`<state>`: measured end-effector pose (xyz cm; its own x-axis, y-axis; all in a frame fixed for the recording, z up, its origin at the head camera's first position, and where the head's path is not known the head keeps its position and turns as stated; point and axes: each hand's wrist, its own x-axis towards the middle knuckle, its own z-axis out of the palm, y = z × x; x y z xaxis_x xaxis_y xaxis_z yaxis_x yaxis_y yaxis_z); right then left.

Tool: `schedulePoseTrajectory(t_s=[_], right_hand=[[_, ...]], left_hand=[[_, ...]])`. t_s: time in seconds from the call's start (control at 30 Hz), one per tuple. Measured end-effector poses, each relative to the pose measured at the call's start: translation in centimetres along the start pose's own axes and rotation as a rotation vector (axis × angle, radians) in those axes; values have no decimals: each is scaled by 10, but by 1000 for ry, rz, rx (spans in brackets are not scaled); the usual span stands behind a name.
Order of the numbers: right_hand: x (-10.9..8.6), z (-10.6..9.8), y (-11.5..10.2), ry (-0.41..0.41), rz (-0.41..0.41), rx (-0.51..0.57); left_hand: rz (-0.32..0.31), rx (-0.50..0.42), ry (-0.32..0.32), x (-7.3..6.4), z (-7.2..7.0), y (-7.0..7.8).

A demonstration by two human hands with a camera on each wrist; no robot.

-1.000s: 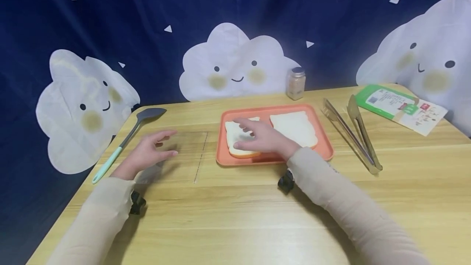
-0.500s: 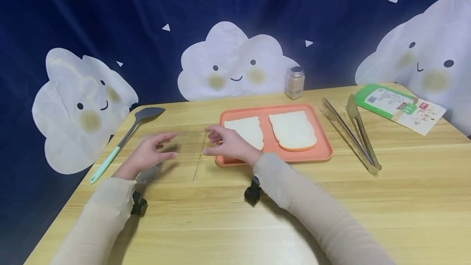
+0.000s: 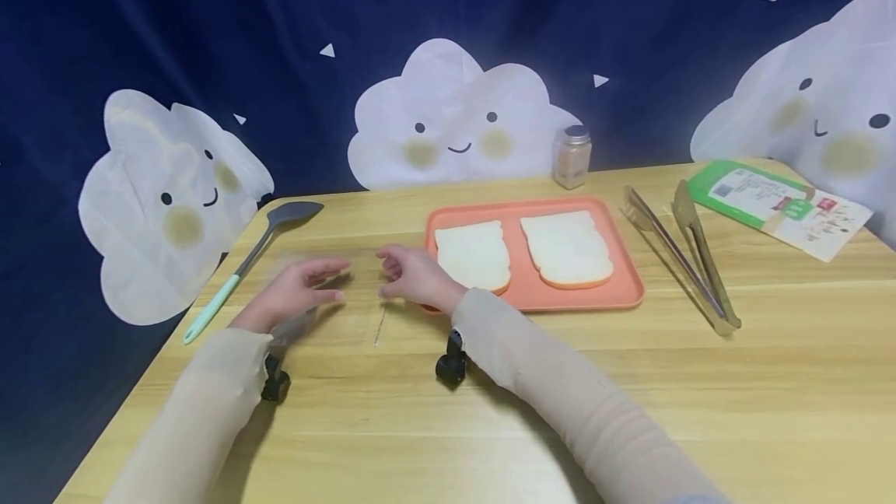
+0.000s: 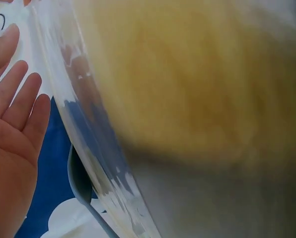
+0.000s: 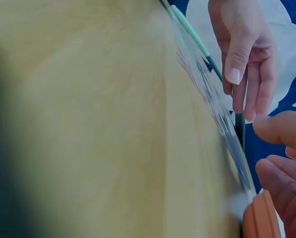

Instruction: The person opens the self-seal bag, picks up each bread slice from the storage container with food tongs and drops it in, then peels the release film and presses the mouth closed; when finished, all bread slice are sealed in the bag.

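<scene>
In the head view, my left hand hovers over the left part of the table, fingers and thumb spread apart, holding nothing. Facing it, my right hand is just left of the orange tray, loosely bent and holding nothing. Below both hands lies a flat, clear, see-through sheet; its edge shows as a shiny strip in the left wrist view. Whether it is a board or a bag I cannot tell. Two slices of bread, a left slice and a right slice, lie flat in the tray.
A turner with a grey head and mint handle lies left of my left hand. Metal tongs rest right of the tray. Behind stand a jar and, farther right, a green-and-white packet. A cloud-patterned curtain hangs behind the table.
My right hand has moved left, from above the left slice of bread to beside the tray, nearer my left hand. The left hand has hardly moved. The head view has shifted slightly.
</scene>
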<state>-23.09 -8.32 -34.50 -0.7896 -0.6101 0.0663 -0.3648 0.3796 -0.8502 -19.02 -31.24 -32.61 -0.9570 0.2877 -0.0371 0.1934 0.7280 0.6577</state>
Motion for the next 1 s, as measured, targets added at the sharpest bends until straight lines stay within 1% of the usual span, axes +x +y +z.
schedulePoseTrajectory(t_s=[0.1, 0.2, 0.33, 0.4, 0.43, 0.6, 0.77, 0.83, 0.9, 1.0], right_hand=[[4, 3, 1, 20, 9, -56], [7, 6, 3, 36, 4, -116], [10, 7, 3, 31, -17, -212], [10, 7, 2, 21, -13, -241], [10, 6, 2, 17, -6, -247], [11, 6, 3, 4, 32, -229], [11, 7, 3, -7, 34, -208], [11, 7, 2, -10, 33, -205], [11, 7, 2, -13, 36, -203], [10, 7, 2, -10, 38, -196]], left_hand=[[7, -5, -30, 6, 2, -2], [18, -7, -45, 11, 5, -5], [38, 46, -67, 15, 9, -8], [43, 65, -82, 15, 10, -8], [44, 74, -86, 15, 10, -8], [-2, 52, -105, 15, 12, -5], [-53, 29, -120, 13, 11, -8], [-58, 28, -112, 12, 11, -10], [-70, 34, -92, 8, 9, -11], [-67, 56, -56, 3, 5, -14]])
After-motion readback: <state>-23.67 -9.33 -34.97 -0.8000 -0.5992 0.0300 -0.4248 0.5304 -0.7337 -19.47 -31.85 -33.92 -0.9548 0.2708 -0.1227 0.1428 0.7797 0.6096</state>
